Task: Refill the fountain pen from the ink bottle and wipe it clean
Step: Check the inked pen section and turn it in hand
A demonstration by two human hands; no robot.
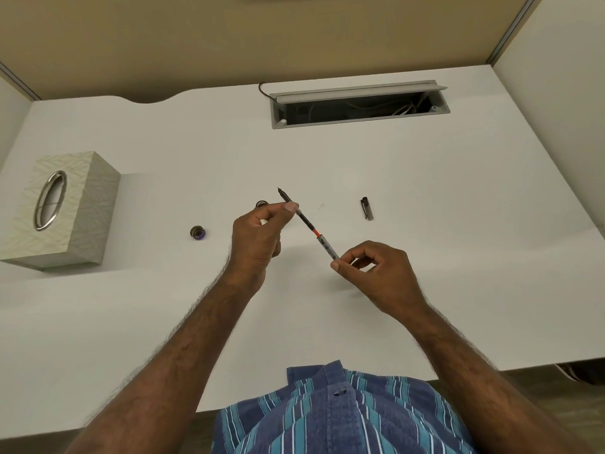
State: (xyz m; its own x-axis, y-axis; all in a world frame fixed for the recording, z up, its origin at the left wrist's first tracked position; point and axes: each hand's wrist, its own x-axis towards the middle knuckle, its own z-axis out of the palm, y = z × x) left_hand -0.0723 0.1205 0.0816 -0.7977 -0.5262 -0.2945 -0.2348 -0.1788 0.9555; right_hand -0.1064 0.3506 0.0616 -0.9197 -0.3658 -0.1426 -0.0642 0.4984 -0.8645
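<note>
Centre of frame: the fountain pen point(306, 221), nib pointing up-left, is held above the white counter point(425, 224); left hand point(258, 237) grip pinches its front section, right hand point(376, 267) grip pinches its rear end.

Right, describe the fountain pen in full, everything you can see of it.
The fountain pen is slim, uncapped and held in the air above the white desk, slanting from upper left to lower right. Its dark nib points up and away at the far end. Behind the nib comes a black section, then an orange band, then a clear or pale tube with dark markings. The left hand pinches it near the nib end; the right hand pinches its rear end. No part of it touches the desk.
</note>
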